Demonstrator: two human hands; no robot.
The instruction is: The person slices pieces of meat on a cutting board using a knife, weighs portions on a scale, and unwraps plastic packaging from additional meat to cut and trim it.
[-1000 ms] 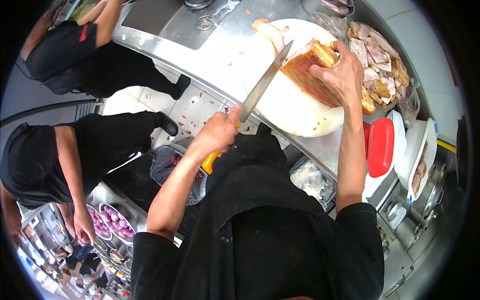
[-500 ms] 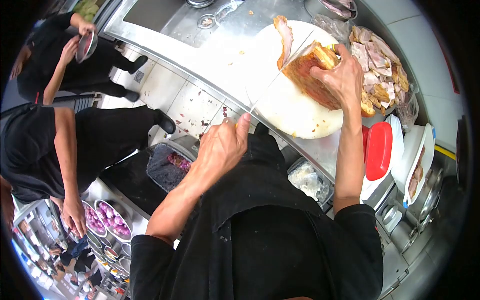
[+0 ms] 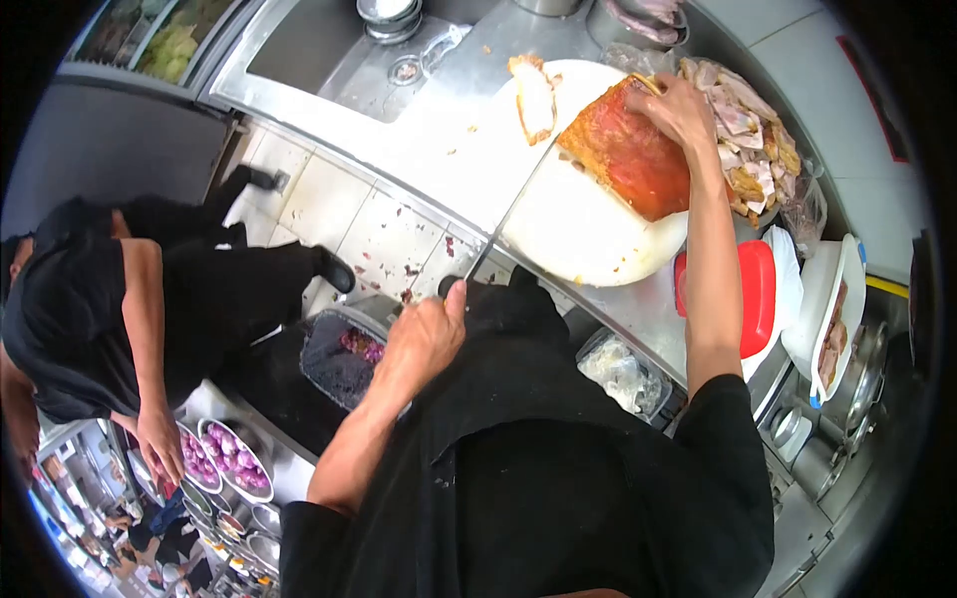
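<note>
My left hand (image 3: 424,339) is closed on the handle of a long knife (image 3: 511,211). The thin blade points up and right, its tip close to the near left corner of a roast pork slab (image 3: 638,145). This slab lies with its orange-brown skin up on a round white cutting board (image 3: 578,234). Curled over the slab's far edge, my right hand (image 3: 683,112) grips it. Left of the slab, a cut slice of pork (image 3: 535,100) rests at the board's edge. Right of my right hand, cut pork pieces (image 3: 743,130) are heaped.
A sink (image 3: 339,50) holds metal bowls. A red lid (image 3: 756,299) and a white tub (image 3: 822,319) stand right. Below are a bin (image 3: 638,374) and a dark container (image 3: 324,364). Left, a co-worker (image 3: 80,309) bends near bowls of red onions (image 3: 237,460).
The slice now lies apart from the slab, farther left. My right hand has turned the slab skin up. My left hand and the knife have drawn back slightly. A person holding a bowl has left view.
</note>
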